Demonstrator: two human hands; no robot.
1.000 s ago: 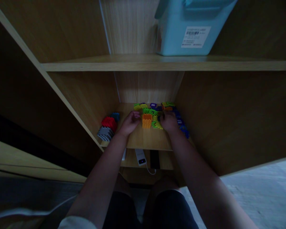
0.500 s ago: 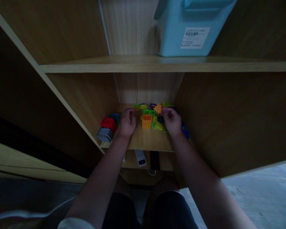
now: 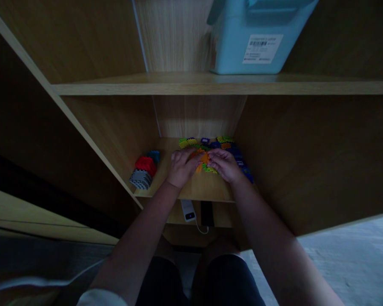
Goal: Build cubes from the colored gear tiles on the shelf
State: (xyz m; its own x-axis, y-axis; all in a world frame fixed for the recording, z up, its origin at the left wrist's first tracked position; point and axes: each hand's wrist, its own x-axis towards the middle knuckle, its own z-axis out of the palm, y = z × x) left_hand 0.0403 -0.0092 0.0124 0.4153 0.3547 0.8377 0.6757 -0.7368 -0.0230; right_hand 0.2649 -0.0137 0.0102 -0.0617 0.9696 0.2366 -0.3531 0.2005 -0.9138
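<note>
Both my hands reach into a low wooden shelf compartment (image 3: 191,191). My left hand (image 3: 181,166) and my right hand (image 3: 225,165) meet over an orange toothed plastic block (image 3: 203,158), fingers closed around it from either side. Around them lies a scatter of loose interlocking tiles (image 3: 221,143) in green, yellow, purple, orange and blue. Most of the orange block is hidden under my fingers.
At the left of the same shelf stand built cubes: a red one (image 3: 146,164), a grey one (image 3: 140,178) and a blue one (image 3: 154,155) behind. A light blue labelled bin (image 3: 255,38) sits on the shelf above. A white device (image 3: 187,210) with a cable lies on the ledge below.
My right hand brought an orange tile down from the pile to the orange block. My left hand moved right onto the block, so both hands now close on it.
</note>
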